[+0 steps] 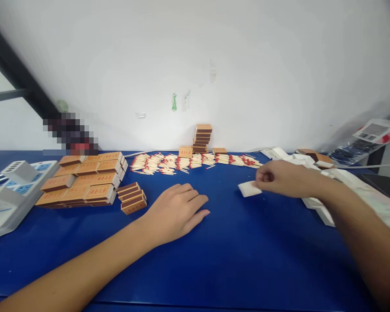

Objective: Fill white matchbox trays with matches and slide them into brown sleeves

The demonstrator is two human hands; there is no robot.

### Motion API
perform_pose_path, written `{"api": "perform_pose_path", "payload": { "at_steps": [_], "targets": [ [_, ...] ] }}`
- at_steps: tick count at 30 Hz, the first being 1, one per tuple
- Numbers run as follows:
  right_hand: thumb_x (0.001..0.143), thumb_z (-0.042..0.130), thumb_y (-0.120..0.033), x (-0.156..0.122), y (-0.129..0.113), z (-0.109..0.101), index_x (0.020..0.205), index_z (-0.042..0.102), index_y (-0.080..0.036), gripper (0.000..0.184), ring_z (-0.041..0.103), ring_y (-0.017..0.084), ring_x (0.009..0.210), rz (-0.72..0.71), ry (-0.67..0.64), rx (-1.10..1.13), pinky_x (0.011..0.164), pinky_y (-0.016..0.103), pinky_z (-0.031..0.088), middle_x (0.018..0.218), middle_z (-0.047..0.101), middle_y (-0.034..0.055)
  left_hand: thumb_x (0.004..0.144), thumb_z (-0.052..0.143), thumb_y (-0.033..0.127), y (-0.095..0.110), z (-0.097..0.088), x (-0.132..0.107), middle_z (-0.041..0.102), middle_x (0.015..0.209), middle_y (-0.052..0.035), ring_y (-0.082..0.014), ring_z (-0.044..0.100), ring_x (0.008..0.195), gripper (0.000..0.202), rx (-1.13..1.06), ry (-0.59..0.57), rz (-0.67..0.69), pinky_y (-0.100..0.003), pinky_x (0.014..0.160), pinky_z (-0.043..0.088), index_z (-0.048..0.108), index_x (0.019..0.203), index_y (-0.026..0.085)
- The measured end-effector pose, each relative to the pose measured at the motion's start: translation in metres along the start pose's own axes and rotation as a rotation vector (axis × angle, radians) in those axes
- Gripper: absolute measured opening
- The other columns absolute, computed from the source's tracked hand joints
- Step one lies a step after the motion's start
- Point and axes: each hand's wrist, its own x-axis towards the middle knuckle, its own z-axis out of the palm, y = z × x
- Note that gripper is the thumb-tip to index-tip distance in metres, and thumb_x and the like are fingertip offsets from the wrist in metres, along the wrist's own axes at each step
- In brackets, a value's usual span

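My right hand point(276, 178) pinches a white inner matchbox tray point(248, 189) by its right edge, low over the blue table. On the table my left hand point(178, 212) lies palm down, its fingers stretched out and holding nothing. Just left of it several matchbox sleeves point(132, 198) stand side by side, brown striking strips showing. Beyond both hands runs a long row of loose red-tipped matches point(177, 163). To the right of my right hand is a pile of white inner trays point(312, 203), partly covered by my forearm.
Stacked orange matchboxes point(87, 180) fill the left side, beside a white power strip point(22, 190). A small tower of matchboxes point(202, 138) stands against the white wall point(247, 78). At the far right lie a clear plastic bag point(347, 149) and a dark object point(383, 184).
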Motion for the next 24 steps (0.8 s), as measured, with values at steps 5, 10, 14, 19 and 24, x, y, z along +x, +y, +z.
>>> {"api": "perform_pose_path", "payload": {
  "at_steps": [5, 10, 14, 19, 24],
  "targets": [
    [0.091, 0.067, -0.059, 0.004, -0.044, 0.023, 0.075, 0.070, -0.023, 0.040, 0.059, 0.019, 0.064, -0.134, -0.144, 0.248, 0.061, 0.032, 0.041, 0.069, 0.068, 0.0018, 0.096, 0.077, 0.056, 0.001, 0.010, 0.004, 0.075, 0.127, -0.0142, -0.0335, 0.069, 0.115, 0.060, -0.087, 0.065, -0.189, -0.052, 0.100, 0.058, 0.066, 0.135, 0.012],
    [0.095, 0.065, -0.047, 0.017, -0.003, 0.012, 0.089, 0.073, -0.020, 0.028, 0.063, 0.025, 0.076, 0.011, 0.241, 0.046, 0.068, 0.037, 0.041, 0.085, 0.075, 0.0101, 0.093, 0.080, 0.058, -0.005, 0.020, 0.004, 0.070, 0.137, -0.0136, -0.0343, 0.064, 0.128, 0.061, -0.175, 0.018, -0.258, -0.055, 0.110, 0.053, 0.065, 0.135, 0.016],
    [0.092, 0.066, -0.034, 0.028, 0.043, 0.002, 0.095, 0.075, -0.017, 0.020, 0.064, 0.028, 0.082, 0.132, 0.255, -0.072, 0.072, 0.040, 0.041, 0.095, 0.075, 0.0142, 0.100, 0.075, 0.044, -0.010, 0.021, 0.004, 0.067, 0.141, -0.0129, -0.0321, 0.061, 0.133, 0.052, -0.223, -0.014, -0.286, -0.054, 0.114, 0.050, 0.061, 0.142, 0.018],
    [0.092, 0.062, -0.032, 0.034, 0.049, 0.005, 0.091, 0.075, -0.017, 0.019, 0.065, 0.027, 0.079, 0.068, 0.147, 0.024, 0.074, 0.039, 0.044, 0.088, 0.075, 0.0129, 0.103, 0.072, 0.040, -0.013, 0.022, 0.007, 0.063, 0.148, -0.0126, -0.0306, 0.056, 0.141, 0.048, -0.264, -0.022, -0.264, -0.054, 0.122, 0.042, 0.059, 0.145, 0.020],
    [0.091, 0.064, -0.040, 0.031, 0.043, 0.006, 0.091, 0.074, -0.019, 0.024, 0.066, 0.026, 0.080, 0.041, 0.059, 0.077, 0.073, 0.037, 0.047, 0.088, 0.076, 0.0120, 0.102, 0.072, 0.034, -0.015, 0.023, 0.006, 0.067, 0.140, -0.0104, -0.0296, 0.058, 0.137, 0.028, -0.296, -0.012, -0.268, -0.053, 0.119, 0.044, 0.067, 0.127, 0.022]
  ]
}}
